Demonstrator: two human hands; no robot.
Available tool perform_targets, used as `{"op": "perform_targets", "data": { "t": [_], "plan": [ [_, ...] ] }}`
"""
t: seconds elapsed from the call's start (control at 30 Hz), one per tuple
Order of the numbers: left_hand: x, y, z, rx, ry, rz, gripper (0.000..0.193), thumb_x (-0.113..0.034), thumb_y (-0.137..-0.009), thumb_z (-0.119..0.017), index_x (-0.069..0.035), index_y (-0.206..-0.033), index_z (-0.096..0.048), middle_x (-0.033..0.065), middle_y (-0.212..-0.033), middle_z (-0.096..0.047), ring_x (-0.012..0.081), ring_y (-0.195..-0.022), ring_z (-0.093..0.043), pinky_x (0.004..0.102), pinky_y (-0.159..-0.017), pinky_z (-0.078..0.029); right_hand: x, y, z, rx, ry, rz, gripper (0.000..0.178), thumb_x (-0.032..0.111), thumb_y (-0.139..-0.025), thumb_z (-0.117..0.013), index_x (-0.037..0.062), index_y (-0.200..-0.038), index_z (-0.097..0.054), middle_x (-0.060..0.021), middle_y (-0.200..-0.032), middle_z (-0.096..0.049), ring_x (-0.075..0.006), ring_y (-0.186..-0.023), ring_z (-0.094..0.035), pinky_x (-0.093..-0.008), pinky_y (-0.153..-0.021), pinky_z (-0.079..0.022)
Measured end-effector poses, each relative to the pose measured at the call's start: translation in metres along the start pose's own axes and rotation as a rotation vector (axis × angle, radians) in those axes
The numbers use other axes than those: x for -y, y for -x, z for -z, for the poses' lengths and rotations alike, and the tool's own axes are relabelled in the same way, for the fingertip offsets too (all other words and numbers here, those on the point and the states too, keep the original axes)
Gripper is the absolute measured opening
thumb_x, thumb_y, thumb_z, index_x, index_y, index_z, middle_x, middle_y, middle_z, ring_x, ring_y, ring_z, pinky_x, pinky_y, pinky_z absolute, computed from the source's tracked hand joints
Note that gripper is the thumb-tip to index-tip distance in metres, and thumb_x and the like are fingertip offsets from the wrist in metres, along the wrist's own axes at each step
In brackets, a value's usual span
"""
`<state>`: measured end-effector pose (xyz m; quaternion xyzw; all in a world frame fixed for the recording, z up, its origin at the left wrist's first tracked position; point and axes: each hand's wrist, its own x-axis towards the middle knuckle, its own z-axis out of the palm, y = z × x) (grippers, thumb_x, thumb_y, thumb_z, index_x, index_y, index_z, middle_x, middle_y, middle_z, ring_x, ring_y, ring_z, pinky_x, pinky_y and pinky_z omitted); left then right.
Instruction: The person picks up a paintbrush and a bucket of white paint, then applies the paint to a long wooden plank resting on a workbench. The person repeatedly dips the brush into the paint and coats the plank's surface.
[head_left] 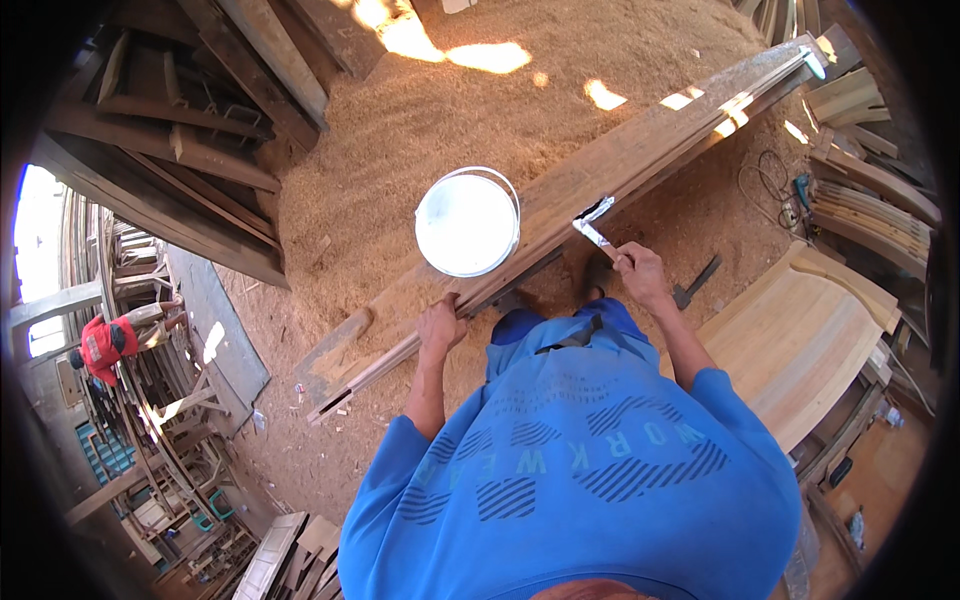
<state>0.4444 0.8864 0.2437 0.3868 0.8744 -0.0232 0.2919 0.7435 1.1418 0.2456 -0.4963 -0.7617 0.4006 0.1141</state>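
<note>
My right hand (pixel 640 272) is closed round the handle of a paintbrush (pixel 590 228), whose angled head is smeared with white. The brush head is over the near edge of a long wooden plank (pixel 570 185), close to the thin wooden strips (pixel 640 190) lying along that edge. Further left, my left hand (pixel 440 325) grips the strips, its fingers wrapped over them. A round white bucket (pixel 467 226) with a wire handle stands on the plank between my hands; its contents look white. Whether the bristles touch the wood I cannot tell.
Sawdust (pixel 350 200) covers the floor beyond the plank. Curved wooden panels (pixel 790 340) lie at the right, near a power tool (pixel 802 188) with a cord. Dark timber frames (pixel 190 130) lean at the upper left. A person in red (pixel 105 345) is at the far left.
</note>
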Motion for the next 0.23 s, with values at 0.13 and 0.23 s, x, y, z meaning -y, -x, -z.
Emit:
{"op": "perform_targets", "data": {
  "t": [0.13, 0.23],
  "plan": [
    [0.001, 0.001, -0.001, -0.012, 0.006, -0.011, 0.051, -0.021, -0.075, -0.069, -0.013, -0.125, -0.061, 0.0187, -0.099, -0.071, 0.0375, -0.095, -0.068, 0.046, -0.084, -0.054, 0.014, -0.002, 0.008, -0.011, 0.052, -0.1, 0.014, 0.014, -0.088, -0.058, 0.0051, -0.094, -0.066, -0.0188, -0.086, -0.069, -0.0373, -0.084, -0.067, -0.0466, -0.076, -0.051],
    [-0.005, 0.002, 0.007, 0.023, -0.009, 0.016, 0.05, -0.023, -0.077, -0.07, -0.012, -0.125, -0.061, 0.0187, -0.1, -0.071, 0.0373, -0.095, -0.068, 0.0457, -0.085, -0.054, 0.001, -0.01, 0.007, 0.098, 0.211, -0.106, 0.018, 0.021, -0.086, -0.065, 0.0074, -0.098, -0.068, -0.018, -0.095, -0.07, -0.0298, -0.092, -0.07, -0.0471, -0.081, -0.051]
  ]
}}
